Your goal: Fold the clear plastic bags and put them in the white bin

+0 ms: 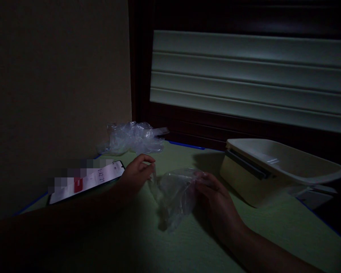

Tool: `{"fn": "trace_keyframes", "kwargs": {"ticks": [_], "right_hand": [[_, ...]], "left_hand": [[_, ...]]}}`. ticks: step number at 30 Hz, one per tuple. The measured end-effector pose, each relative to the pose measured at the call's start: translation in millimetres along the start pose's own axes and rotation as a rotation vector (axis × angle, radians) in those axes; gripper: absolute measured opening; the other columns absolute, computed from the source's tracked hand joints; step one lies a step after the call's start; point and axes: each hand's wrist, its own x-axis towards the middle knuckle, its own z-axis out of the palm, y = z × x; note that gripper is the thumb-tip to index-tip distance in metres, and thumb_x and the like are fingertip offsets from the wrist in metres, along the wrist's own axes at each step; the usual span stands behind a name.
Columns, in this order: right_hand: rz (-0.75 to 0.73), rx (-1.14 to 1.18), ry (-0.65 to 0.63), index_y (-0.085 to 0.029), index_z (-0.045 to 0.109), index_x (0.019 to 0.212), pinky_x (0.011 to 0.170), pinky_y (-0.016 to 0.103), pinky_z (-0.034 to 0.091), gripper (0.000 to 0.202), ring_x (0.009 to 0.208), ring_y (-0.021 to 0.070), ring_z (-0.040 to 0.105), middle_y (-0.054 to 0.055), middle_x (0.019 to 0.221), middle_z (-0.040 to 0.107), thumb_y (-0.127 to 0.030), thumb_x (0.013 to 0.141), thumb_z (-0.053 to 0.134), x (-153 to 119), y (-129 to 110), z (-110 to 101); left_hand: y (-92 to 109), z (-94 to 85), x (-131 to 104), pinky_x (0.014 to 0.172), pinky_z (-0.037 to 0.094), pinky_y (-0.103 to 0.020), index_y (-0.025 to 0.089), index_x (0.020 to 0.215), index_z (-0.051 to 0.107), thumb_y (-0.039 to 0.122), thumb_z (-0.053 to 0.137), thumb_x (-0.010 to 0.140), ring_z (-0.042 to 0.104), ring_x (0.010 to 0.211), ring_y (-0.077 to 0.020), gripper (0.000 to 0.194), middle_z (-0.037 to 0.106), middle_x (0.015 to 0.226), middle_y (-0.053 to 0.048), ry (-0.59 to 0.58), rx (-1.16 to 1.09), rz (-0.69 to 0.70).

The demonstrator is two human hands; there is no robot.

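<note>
- The clear, crumpled plastic bag (177,193) is just below frame centre, pinched by the fingers of the left hand (136,172) and right hand (223,208).
- Uneven pulling could tear its thin film.
- Dim light could hide a slipping edge.

My head view is very dim, the left side and lower edge nearly black. Weak light grazes the slatted panel (244,76); the bin (244,182) casts a soft shadow leftward. The phone screen (102,180) glows, partly pixelated. Fine detail looks soft.
</note>
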Motion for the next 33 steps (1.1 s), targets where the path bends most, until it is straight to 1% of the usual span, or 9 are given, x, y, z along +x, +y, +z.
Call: {"fn": "trace_keyframes", "kwargs": {"ticks": [3,8,10,13,16,19,23,29,33], "right_hand": [[0.014,0.017,-0.014,-0.02,0.061,0.069,0.055,0.025,0.039,0.018,0.058,0.0131,0.052,-0.002,0.063,0.06,-0.02,0.053,0.069,-0.7,-0.8,1.2],[-0.003,0.0,-0.074,-0.02,0.062,0.07,0.052,0.023,0.038,0.023,0.055,0.0119,0.052,-0.003,0.062,0.06,-0.026,0.053,0.076,-1.7,-1.7,2.4],[-0.037,-0.051,-0.139,-0.02,0.061,0.07,0.051,0.023,0.038,0.023,0.054,0.0118,0.051,-0.003,0.06,0.059,-0.029,0.055,0.076,-3.3,-2.3,3.5],[-0.099,-0.154,-0.192,-0.02,0.059,0.069,0.052,0.024,0.039,0.023,0.057,0.0131,0.052,-0.002,0.061,0.058,-0.034,0.06,0.074,-6.5,-1.9,5.2],[-0.193,-0.22,-0.118,-0.022,0.057,0.079,0.053,0.024,0.04,0.024,0.06,0.0137,0.053,-0.001,0.072,0.059,-0.036,0.065,0.071,-9.8,-0.9,5.6],[-0.291,-0.29,-0.019,-0.026,0.053,0.092,0.054,0.024,0.041,0.029,0.064,0.0137,0.052,0.0,0.085,0.058,-0.036,0.069,0.068,-13.6,-1.1,4.4],[-0.373,-0.45,-0.083,-0.026,0.053,0.091,0.069,0.03,0.044,0.028,0.081,0.0182,0.053,0.002,0.092,0.055,-0.035,0.069,0.068,-18.3,-1.2,2.6],[-0.466,-0.653,-0.23,-0.025,0.052,0.102,0.08,0.034,0.043,0.04,0.095,0.0214,0.052,0.004,0.109,0.052,-0.023,0.066,0.069,-17.7,6.0,0.4],[-0.254,-0.477,-0.253,-0.021,0.056,0.088,0.062,0.028,0.045,0.014,0.072,0.0172,0.056,0.002,0.083,0.059,-0.031,0.077,0.057,-10.5,7.2,-0.8]], "left_hand": [[3.4,-1.9,-6.1,0.074,0.045,-0.031,0.018,0.084,0.052,0.022,0.051,0.061,0.056,0.089,-0.0199,0.024,0.055,0.092,-0.003,0.002,0.035,0.145],[7.7,0.7,-25.5,0.087,0.04,-0.036,0.018,0.112,0.048,0.03,0.061,0.069,0.052,0.101,-0.0233,0.047,0.056,0.11,-0.008,-0.31,0.186,0.244],[6.3,3.6,-29.1,0.08,0.043,-0.032,0.018,0.113,0.05,0.033,0.066,0.065,0.055,0.093,-0.0221,0.052,0.059,0.104,-0.005,-0.378,0.232,0.21],[3.3,5.6,-26.2,0.061,0.042,-0.026,0.016,0.082,0.06,0.035,0.062,0.067,0.056,0.067,-0.0168,0.024,0.061,0.073,0.0,-0.44,0.329,0.204],[3.3,3.6,-18.9,0.056,0.039,-0.026,0.015,0.065,0.056,0.037,0.054,0.074,0.053,0.06,-0.0157,0.024,0.056,0.062,0.0,-0.346,0.378,0.177],[6.6,0.6,-13.7,0.057,0.042,-0.027,0.015,0.072,0.055,0.04,0.052,0.075,0.056,0.066,-0.0179,0.025,0.059,0.069,-0.001,-0.189,0.315,0.069],[11.0,0.4,-12.4,0.062,0.047,-0.028,0.017,0.082,0.057,0.04,0.055,0.073,0.06,0.073,-0.0207,0.025,0.062,0.076,-0.001,-0.103,0.149,0.002],[6.7,4.3,-15.3,0.066,0.048,-0.029,0.017,0.083,0.058,0.038,0.057,0.071,0.062,0.076,-0.0205,0.025,0.065,0.078,-0.002,-0.194,0.043,-0.016],[3.1,4.6,-16.0,0.062,0.048,-0.029,0.016,0.078,0.059,0.039,0.057,0.072,0.062,0.071,-0.0199,0.024,0.065,0.075,-0.003,-0.27,0.08,-0.012]]}}
